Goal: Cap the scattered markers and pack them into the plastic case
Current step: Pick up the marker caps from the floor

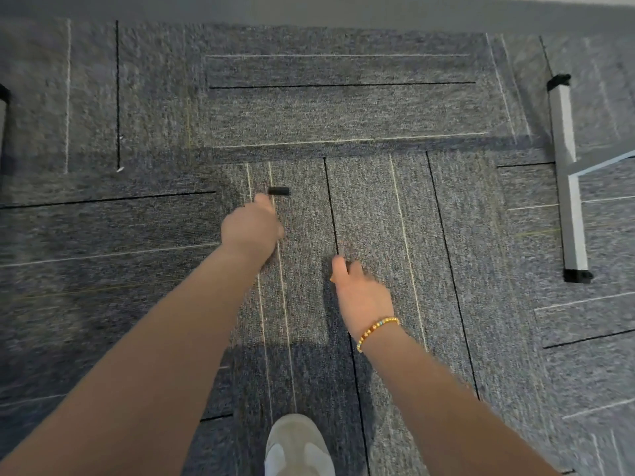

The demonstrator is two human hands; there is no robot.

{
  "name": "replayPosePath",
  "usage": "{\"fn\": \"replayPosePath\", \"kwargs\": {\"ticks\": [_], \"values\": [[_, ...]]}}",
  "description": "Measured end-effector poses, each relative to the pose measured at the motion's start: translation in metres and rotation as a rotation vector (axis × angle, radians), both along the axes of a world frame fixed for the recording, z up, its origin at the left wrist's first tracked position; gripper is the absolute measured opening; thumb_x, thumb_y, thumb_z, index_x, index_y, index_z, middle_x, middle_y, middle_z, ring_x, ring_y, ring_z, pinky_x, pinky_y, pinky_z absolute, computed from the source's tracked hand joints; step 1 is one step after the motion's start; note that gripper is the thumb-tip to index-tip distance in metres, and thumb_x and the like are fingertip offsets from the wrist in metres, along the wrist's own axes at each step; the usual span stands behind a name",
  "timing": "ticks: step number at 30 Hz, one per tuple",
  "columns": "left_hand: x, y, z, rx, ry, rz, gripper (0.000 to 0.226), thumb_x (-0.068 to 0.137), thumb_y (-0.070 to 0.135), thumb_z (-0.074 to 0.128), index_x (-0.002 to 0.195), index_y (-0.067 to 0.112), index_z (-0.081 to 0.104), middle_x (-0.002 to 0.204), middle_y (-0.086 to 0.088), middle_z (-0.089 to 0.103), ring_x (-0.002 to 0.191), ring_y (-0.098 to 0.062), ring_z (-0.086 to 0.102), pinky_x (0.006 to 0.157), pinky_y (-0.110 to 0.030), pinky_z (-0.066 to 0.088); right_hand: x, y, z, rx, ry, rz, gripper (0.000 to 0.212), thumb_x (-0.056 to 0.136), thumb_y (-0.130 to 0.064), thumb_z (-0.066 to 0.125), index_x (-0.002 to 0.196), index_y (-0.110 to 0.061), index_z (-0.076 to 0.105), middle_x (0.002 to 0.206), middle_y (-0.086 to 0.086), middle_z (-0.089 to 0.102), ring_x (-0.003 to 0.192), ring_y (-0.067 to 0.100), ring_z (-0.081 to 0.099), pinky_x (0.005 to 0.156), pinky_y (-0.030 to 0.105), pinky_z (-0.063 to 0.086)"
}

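Observation:
A short black marker cap (278, 191) lies on the grey carpet. My left hand (252, 226) reaches down to it, its fingertips just short of the cap's left end and bent downward; nothing shows in its grasp. My right hand (360, 293), with a bead bracelet on the wrist, hovers lower and to the right. Its fingers curl round a small marker (331, 278), of which only an orange bit pokes out on the left. The picture is blurred, and no plastic case is in view.
A grey metal table leg (568, 180) with black feet lies across the carpet at the right. Another leg (2, 108) shows at the left edge. My light shoe (297, 448) stands at the bottom centre. A grey wall base runs along the top.

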State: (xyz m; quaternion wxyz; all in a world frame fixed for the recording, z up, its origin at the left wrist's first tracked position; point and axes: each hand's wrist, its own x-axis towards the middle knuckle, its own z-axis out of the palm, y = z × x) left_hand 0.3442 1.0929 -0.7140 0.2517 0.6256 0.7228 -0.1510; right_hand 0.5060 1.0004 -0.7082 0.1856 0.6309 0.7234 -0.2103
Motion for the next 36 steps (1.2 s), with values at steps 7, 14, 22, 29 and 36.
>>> {"fn": "replayPosePath", "kwargs": {"ticks": [7,14,22,29,36], "values": [[-0.003,0.023,0.01,-0.01,0.08,-0.195,0.076,0.092,0.004,0.048,0.148,0.023,0.001,0.069,-0.003,0.057,0.049,-0.016,0.042,0.044,-0.026,0.035,-0.007,0.02,0.007,-0.073,0.025,-0.065,0.045,0.092,0.003,0.046,0.129,-0.013,0.027,0.099,0.01,0.054,0.066,0.021,0.055,0.059,0.029,0.05],[0.014,0.028,0.015,-0.067,0.229,-0.411,0.08,0.082,-0.008,0.058,0.145,0.008,0.011,0.064,-0.001,0.046,0.05,-0.013,0.04,0.041,-0.026,0.03,-0.027,0.053,0.016,-0.02,0.106,-0.134,0.037,0.094,0.0,0.047,0.125,-0.012,0.03,0.098,0.011,0.057,0.069,0.024,0.053,0.062,0.03,0.048],[-0.046,-0.017,0.045,-0.095,0.081,-0.149,0.027,0.096,0.011,0.043,0.122,0.006,0.042,0.086,-0.01,0.054,0.078,-0.027,0.053,0.063,-0.035,0.04,-0.075,0.044,0.036,-0.021,0.255,-0.236,0.022,0.099,-0.014,0.039,0.118,-0.006,0.032,0.094,0.013,0.063,0.078,0.031,0.06,0.062,0.039,0.044],[-0.155,-0.124,0.183,-0.065,-0.131,0.228,0.024,0.096,0.028,0.046,0.105,0.006,0.048,0.082,-0.007,0.054,0.076,-0.026,0.052,0.057,-0.03,0.039,-0.169,-0.007,0.143,-0.052,0.537,-0.175,0.021,0.097,-0.019,0.039,0.111,-0.003,0.037,0.091,0.018,0.059,0.086,0.037,0.06,0.061,0.034,0.035],[-0.185,-0.257,0.381,0.262,-0.249,0.7,0.014,0.094,0.027,0.049,0.097,0.013,0.051,0.095,-0.013,0.06,0.094,-0.032,0.059,0.076,-0.035,0.043,-0.218,-0.092,0.325,-0.006,0.815,0.137,0.012,0.096,-0.011,0.039,0.094,-0.014,0.028,0.073,0.004,0.049,0.07,0.027,0.05,0.06,0.035,0.035]]}}
